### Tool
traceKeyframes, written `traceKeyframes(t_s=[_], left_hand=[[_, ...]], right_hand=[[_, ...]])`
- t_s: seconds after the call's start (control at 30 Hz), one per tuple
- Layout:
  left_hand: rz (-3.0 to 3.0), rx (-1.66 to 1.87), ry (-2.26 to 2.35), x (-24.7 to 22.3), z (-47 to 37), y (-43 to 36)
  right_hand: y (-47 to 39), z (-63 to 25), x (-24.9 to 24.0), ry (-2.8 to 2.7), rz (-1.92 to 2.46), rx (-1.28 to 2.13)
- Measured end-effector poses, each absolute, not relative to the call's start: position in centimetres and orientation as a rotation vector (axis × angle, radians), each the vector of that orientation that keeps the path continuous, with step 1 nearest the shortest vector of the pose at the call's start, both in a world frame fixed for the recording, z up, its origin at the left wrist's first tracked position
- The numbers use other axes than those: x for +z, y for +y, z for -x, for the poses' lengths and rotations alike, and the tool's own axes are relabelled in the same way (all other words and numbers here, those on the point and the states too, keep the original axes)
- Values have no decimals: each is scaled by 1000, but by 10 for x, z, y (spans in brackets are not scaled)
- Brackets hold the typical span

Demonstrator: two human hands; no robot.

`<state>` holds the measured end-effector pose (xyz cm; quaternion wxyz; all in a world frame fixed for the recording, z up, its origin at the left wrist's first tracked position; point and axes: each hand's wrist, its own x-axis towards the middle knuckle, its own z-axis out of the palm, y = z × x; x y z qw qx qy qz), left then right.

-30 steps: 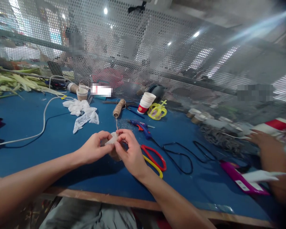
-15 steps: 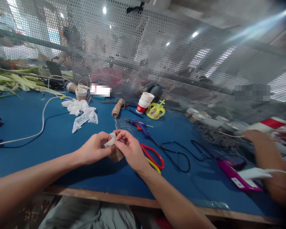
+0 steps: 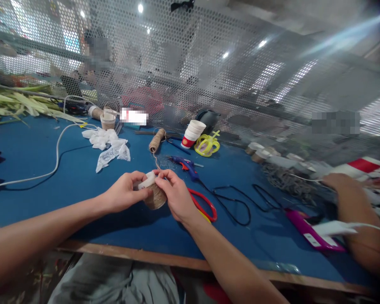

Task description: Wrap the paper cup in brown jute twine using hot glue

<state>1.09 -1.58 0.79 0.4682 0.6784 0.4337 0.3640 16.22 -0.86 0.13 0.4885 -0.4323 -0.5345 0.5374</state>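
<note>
A small paper cup (image 3: 156, 199), wound with brown jute twine and pale at its rim, is held tilted just above the table. My left hand (image 3: 124, 193) grips its left side, thumb in front, other fingers behind the rim. At the upper right of the cup, my right hand (image 3: 175, 192) presses thumb and fingers together on the twine near the rim; the fingertips are partly hidden. From there a strand (image 3: 155, 159) runs back to a twine spool (image 3: 157, 141) lying on the table. Beyond my right hand lies a blue hot glue gun (image 3: 184, 166).
Stacked paper cups (image 3: 194, 133) and a yellow crown-shaped piece (image 3: 207, 145) stand at the back. Crumpled white plastic (image 3: 109, 145) lies left. Red rings (image 3: 205, 204), a black cord (image 3: 231, 190) and a purple power strip (image 3: 313, 232) are right. Another person's arm (image 3: 351, 202) reaches in there.
The cup has turned in my hands, so more of its twine-covered side shows. My right hand has shifted slightly, and the strand near it has slackened into a curve.
</note>
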Motion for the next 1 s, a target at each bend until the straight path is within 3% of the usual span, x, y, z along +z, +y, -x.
traceKeyframes(t_s=[0.77,1.0], left_hand=[[-1445,823,901,8,-10,-12],[-1438,851,829,3,-7,-10]], right_hand=[[-9,-170,9,-1786,1097,914],[51,-227,40,-1923,1901,301]])
